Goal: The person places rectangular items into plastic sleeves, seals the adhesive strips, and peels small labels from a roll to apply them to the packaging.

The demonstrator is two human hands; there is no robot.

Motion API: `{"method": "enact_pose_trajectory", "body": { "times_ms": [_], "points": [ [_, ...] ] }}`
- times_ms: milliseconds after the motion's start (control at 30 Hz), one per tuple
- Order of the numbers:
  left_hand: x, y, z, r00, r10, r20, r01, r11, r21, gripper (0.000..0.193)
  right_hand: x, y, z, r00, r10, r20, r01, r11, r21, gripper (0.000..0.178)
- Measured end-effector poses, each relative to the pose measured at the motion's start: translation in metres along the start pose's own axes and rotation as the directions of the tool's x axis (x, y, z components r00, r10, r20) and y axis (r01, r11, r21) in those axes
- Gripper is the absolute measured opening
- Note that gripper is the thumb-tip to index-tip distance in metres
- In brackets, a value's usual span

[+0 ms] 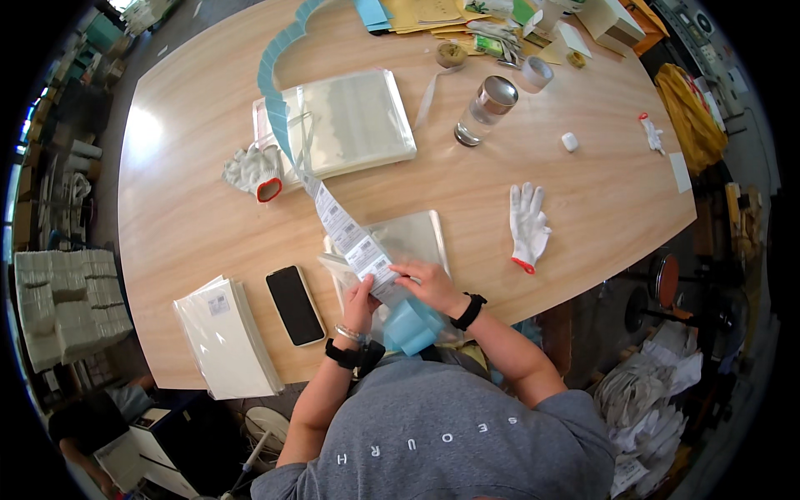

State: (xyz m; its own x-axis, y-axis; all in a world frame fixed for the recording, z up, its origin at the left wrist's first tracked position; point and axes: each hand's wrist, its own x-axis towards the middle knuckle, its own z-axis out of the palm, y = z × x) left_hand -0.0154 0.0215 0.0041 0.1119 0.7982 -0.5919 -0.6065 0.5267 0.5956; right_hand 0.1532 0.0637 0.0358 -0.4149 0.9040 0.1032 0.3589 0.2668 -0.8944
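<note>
A long strip of white printed labels (340,223) on light-blue backing runs across the table toward me. My left hand (359,307) pinches the strip's left edge near its lower end. On the other edge, the fingers of my right hand (429,286) are closed on the same strip. Bare blue backing (412,327) curls in loops below my hands, close to my body. Beneath the strip lies a stack of clear plastic bags (417,232), partly covered by my hands. A black phone (296,306) lies left of my left hand.
At left are white packs in clear film (225,342). A larger stack of clear bags (358,117) lies farther back, beside a work glove (254,173). Another glove (528,225) is at right. A glass tumbler (485,111), tape rolls (535,74) and yellow envelopes (417,15) stand or lie farther off.
</note>
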Motion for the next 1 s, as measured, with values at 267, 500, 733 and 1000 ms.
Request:
{"method": "enact_pose_trajectory", "body": {
  "times_ms": [267, 500, 733, 1000],
  "points": [
    [0.005, -0.002, -0.003, 0.997, -0.062, -0.045, 0.064, 0.997, 0.032, 0.033, -0.011, -0.013, -0.004, 0.968, -0.239, -0.073, 0.221, 0.955, -0.197, 0.012],
    [0.005, -0.004, -0.004, 0.993, -0.055, -0.104, 0.057, 0.998, 0.016, 0.03, -0.016, -0.029, -0.031, 0.923, -0.348, -0.165, 0.353, 0.936, 0.001, 0.019],
    [0.0, -0.002, -0.006, 0.998, -0.039, -0.045, 0.04, 0.999, 0.018, 0.033, -0.001, 0.004, -0.04, 0.889, 0.381, -0.253, -0.251, 0.869, 0.427, 0.008],
    [-0.003, -0.006, -0.008, 0.999, 0.001, -0.05, 0.0, 1.0, 0.021, 0.032, 0.021, 0.058, -0.049, 0.899, 0.318, -0.301, -0.272, 0.944, 0.186, 0.011]
  ]
}}
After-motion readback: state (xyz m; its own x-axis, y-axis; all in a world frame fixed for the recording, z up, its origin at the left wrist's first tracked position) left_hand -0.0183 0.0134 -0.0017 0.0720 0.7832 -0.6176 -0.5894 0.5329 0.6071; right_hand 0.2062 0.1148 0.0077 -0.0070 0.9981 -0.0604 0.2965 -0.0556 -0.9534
